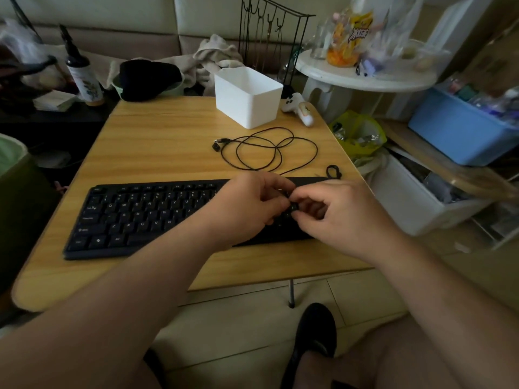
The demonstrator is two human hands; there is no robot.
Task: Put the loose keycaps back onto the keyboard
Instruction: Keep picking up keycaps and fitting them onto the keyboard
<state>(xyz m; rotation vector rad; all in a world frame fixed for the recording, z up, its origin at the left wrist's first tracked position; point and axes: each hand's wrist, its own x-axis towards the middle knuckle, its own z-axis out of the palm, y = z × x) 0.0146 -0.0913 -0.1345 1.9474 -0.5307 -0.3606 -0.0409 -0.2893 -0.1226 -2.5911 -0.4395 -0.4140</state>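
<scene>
A black keyboard (146, 217) is laid across the near part of the wooden counter (168, 141), its right end covered by both hands. The left hand (247, 206) is held over the right part of the keyboard with its fingers curled inward; whether anything is held inside it cannot be told. The right hand (337, 214) is brought against it from the right, and a small black keycap (294, 206) is pinched between its thumb and forefinger, just above the keys and touching the fingertips of the left hand. Whether the keycap is already seated on the keyboard cannot be told.

Behind the hands, a thin black cable (266, 150) is coiled loosely on the counter. Farther back a white rectangular bin (247, 99) is stood upright with its top open; its inside is seen only in part, and nothing can be made out in it. A white game controller (297, 108) is laid just beside the bin at the counter's right edge. Off the counter to the right, a blue tub (460, 133) is filled with assorted small items, too blurred to be identified, and a white round side table (365, 74) is loaded with a yellow snack bag (348, 37) and clear jars.
</scene>
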